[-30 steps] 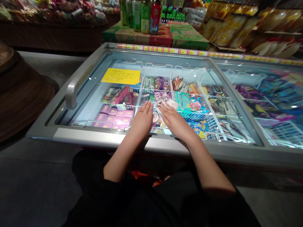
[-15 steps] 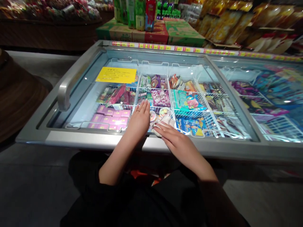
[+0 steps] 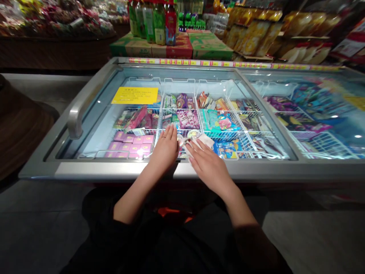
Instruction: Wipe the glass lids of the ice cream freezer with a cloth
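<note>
My left hand [image 3: 165,146] lies on the glass lid [image 3: 97,114] of a chest freezer near its front edge, fingers stretched out and holding nothing. A ring shows on one of its fingers. My right hand [image 3: 210,163] presses a crumpled white cloth [image 3: 205,141] against the same glass, its fingers laid over the cloth. Part of the cloth sticks out beyond the fingertips; the rest is hidden under the hand. Beneath the glass, wire baskets hold pink boxes [image 3: 129,144], a purple packet [image 3: 188,118] and blue packets [image 3: 228,148].
A grey handle [image 3: 75,121] rises from the lid's left side. A yellow notice [image 3: 135,95] lies at the lid's back left. Behind the freezer, bottles [image 3: 154,23] stand on cartons [image 3: 211,43]. Bagged goods [image 3: 251,34] fill shelves at the back right.
My right hand and the cloth have shifted slightly, and the cloth now spreads flatter past the fingertips. My left hand stays on the glass. The view has tilted up and turned a little right.
</note>
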{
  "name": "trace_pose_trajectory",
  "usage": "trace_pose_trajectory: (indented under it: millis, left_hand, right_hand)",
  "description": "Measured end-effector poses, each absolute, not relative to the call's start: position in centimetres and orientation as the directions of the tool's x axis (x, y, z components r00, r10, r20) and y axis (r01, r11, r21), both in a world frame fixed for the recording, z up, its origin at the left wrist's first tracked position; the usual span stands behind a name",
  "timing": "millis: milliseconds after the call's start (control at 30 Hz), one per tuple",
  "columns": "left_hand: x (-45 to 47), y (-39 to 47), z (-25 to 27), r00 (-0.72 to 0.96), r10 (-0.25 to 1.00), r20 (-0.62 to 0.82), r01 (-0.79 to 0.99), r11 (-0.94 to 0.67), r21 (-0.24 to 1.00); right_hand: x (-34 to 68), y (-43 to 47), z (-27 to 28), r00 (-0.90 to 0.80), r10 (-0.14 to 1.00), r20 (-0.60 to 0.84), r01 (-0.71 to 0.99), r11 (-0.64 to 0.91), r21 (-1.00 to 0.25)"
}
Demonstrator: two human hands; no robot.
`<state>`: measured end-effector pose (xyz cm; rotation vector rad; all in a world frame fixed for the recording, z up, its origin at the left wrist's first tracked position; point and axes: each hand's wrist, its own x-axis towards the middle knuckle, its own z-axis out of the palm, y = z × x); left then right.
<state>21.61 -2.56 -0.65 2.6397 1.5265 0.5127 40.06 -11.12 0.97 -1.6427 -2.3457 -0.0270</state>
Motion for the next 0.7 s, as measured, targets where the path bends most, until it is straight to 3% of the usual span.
trace_pose_trajectory:
  millis: [167, 367, 700]
  left_hand:
    - [21.7, -4.2, -0.6, 0.472, 0.823, 0.316, 0.808, -0.547, 0.219]
    - [22.3, -4.5, -0.9, 0.459, 0.816, 0.351, 0.793, -0.555, 0.252]
    - [22.4, -5.0, -0.7, 0.496, 0.814, 0.303, 0.789, -0.568, 0.235]
  right_hand:
    - [40.7, -13.0, 0.6, -0.377, 0.883, 0.281, 0.903, 0.418, -0.103]
    - [44.4, -12.9, 0.1, -0.231, 0.923, 0.307, 0.965, 0.258, -0.050]
    - [42.1, -12.2, 1.1, -0.314, 0.924, 0.218, 0.923, 0.351, -0.160]
